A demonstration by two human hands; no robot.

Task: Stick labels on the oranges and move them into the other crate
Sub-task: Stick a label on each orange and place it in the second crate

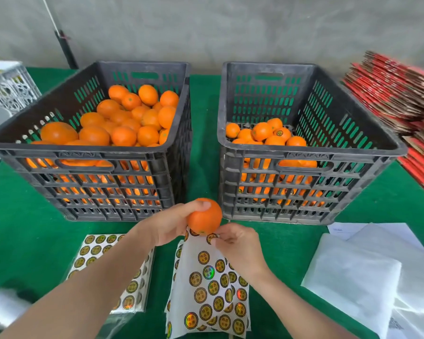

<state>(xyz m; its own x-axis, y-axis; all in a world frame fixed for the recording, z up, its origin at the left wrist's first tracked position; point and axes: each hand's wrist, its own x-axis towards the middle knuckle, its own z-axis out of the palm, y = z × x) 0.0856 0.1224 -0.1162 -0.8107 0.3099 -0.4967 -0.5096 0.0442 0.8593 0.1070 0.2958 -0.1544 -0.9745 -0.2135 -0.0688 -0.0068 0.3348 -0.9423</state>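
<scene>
Smooth round orange (204, 217) is hovering over the green cloth surface (22, 241), left hand (168, 227) gripping it, right hand (235, 243) pinching a round gold label (211, 238) on the curling white sticker sheet (206, 285). Heaped black slotted plastic crate (88, 152) and emptier black crate (304, 150) are sitting just behind.

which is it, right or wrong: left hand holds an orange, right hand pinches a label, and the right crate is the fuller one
Wrong in one respect: the head view shows the left crate is the fuller one; the right crate holds far fewer oranges. The left hand does hold an orange and the right hand pinches a label.
</scene>
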